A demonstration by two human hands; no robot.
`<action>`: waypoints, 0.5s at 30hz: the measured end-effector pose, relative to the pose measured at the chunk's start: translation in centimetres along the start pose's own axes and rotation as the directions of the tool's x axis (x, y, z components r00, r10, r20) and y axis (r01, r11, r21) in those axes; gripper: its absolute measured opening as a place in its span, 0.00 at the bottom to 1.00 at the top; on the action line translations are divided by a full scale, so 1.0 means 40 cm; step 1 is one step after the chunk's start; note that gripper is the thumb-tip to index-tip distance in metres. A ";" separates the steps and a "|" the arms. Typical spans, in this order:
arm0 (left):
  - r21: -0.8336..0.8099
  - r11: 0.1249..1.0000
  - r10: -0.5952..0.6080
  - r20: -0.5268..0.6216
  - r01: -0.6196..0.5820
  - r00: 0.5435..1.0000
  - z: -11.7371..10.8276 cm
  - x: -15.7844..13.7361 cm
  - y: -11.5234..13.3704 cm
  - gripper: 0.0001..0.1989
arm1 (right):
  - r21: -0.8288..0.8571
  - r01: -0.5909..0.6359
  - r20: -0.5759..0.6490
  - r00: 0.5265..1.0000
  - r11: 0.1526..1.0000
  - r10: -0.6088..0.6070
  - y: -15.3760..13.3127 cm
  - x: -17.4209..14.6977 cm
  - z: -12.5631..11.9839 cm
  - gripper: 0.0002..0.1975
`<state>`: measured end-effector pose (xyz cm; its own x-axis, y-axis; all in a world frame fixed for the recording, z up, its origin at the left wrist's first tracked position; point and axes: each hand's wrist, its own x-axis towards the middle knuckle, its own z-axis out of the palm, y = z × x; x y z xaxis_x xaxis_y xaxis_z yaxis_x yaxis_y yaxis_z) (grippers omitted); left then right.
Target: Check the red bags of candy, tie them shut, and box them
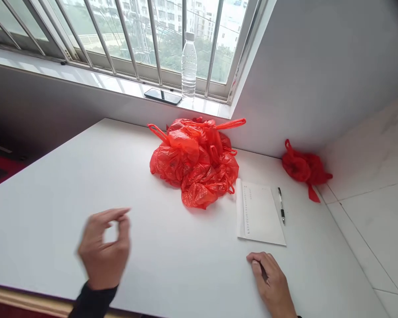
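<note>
My left hand [104, 247] is raised over the left part of the white table [86, 176], slightly blurred. Its thumb and forefinger meet in a ring, and only the tabletop shows through the gap. Loosely curled, my right hand [270, 280] rests on the table just below a notepad [262, 212], with nothing visible in its fingers. Handwriting runs down one side of the notepad's page. A pen [281, 206] with a black grip lies to its right. Beyond both hands sits a heap of knotted red plastic bags [199, 163], touched by neither.
A smaller bunch of red plastic bags [303, 165] lies in the right corner against the wall. On the window sill [119, 84] stand a clear water bottle [189, 66] and, lying flat, a phone [163, 96]. Metal bars [154, 42] cross the window.
</note>
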<state>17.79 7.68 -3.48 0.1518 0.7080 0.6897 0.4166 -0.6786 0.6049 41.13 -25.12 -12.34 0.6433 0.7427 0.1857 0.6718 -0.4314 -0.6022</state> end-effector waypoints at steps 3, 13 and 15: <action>-0.082 0.989 0.144 0.355 -0.123 0.924 0.175 0.013 0.135 0.10 | -0.002 0.007 -0.016 1.000 1.000 -0.007 -0.006 0.008 0.003 0.12; -0.025 0.968 0.199 0.682 -0.249 0.704 0.272 -0.045 0.204 0.12 | 0.072 -0.018 -0.019 1.000 0.997 0.019 -0.028 0.014 -0.008 0.13; -0.068 0.968 0.218 0.708 -0.243 0.671 0.209 -0.066 0.227 0.10 | 0.088 -0.025 0.007 1.000 0.996 0.025 -0.029 0.014 -0.016 0.13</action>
<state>28.67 1.29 -3.15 0.8277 0.4657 0.3130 0.3054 -0.8419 0.4450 40.94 -24.55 -11.05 0.6570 0.7355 0.1654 0.6205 -0.4030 -0.6727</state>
